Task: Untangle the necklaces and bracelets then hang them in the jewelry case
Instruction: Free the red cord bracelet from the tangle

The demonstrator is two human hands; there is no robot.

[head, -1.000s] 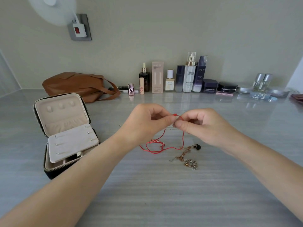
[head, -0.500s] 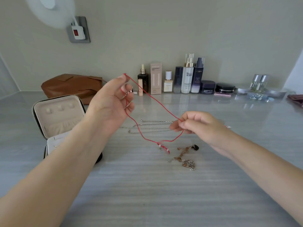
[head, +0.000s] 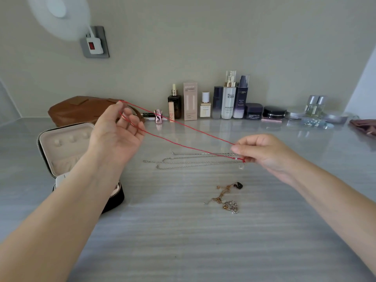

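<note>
A red cord necklace (head: 183, 135) is stretched taut as a long loop between my hands, above the table. My left hand (head: 116, 133) is raised at the left with the cord looped round its fingers. My right hand (head: 262, 153) pinches the cord's other end, where a small clear pendant (head: 241, 167) hangs. Below the cord, a silver chain (head: 191, 161) lies straightened in rows on the table. A tangled gold chain with a dark pendant (head: 225, 197) lies nearer to me. The open jewelry case (head: 61, 151) stands at the left, partly hidden by my left forearm.
A brown leather bag (head: 81, 108) lies behind the case. A row of cosmetic bottles and jars (head: 227, 102) lines the back wall, with silver tins (head: 317, 112) at the right. A wall socket (head: 94, 42) sits above the bag.
My hands have moved apart: the left one rose to the left, the right one shifted right. The red cord went from a slack heap to a taut loop, lifted off the table.
</note>
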